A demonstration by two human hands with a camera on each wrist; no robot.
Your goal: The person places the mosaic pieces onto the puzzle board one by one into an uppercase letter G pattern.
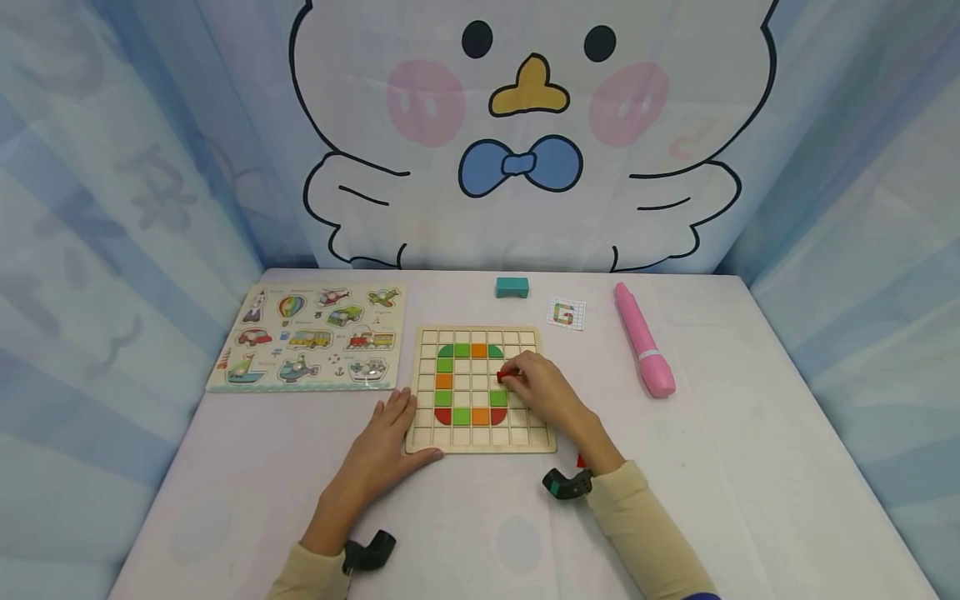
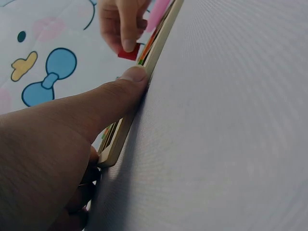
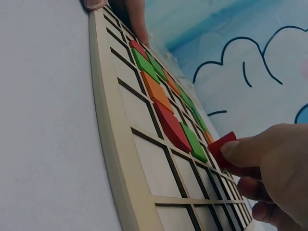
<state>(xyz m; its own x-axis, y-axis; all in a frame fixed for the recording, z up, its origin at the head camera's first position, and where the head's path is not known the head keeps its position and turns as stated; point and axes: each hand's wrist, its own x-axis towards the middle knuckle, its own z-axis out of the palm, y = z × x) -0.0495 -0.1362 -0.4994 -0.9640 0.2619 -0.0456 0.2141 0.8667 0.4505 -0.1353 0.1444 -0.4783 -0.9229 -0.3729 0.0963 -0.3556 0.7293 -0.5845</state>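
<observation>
A wooden grid board point(image 1: 480, 442) lies in the middle of the table, with green, orange and red tiles set in a ring of its cells. My right hand point(image 1: 546, 390) pinches a red tile point(image 3: 223, 147) between thumb and finger, just over the right side of the ring. In the right wrist view that tile is tilted, beside a green tile point(image 3: 193, 142) seated in the grid. My left hand point(image 1: 384, 446) rests at the board's lower left corner, its thumb on the front edge point(image 2: 127, 127) and its fingers along the left side.
A vehicle picture puzzle point(image 1: 307, 337) lies at the left. Behind the board are a teal block point(image 1: 512, 287) and a small pattern card point(image 1: 566, 314). A pink pen-shaped object point(image 1: 643, 340) lies at the right. Something red point(image 1: 582, 461) is partly hidden beneath the right wrist.
</observation>
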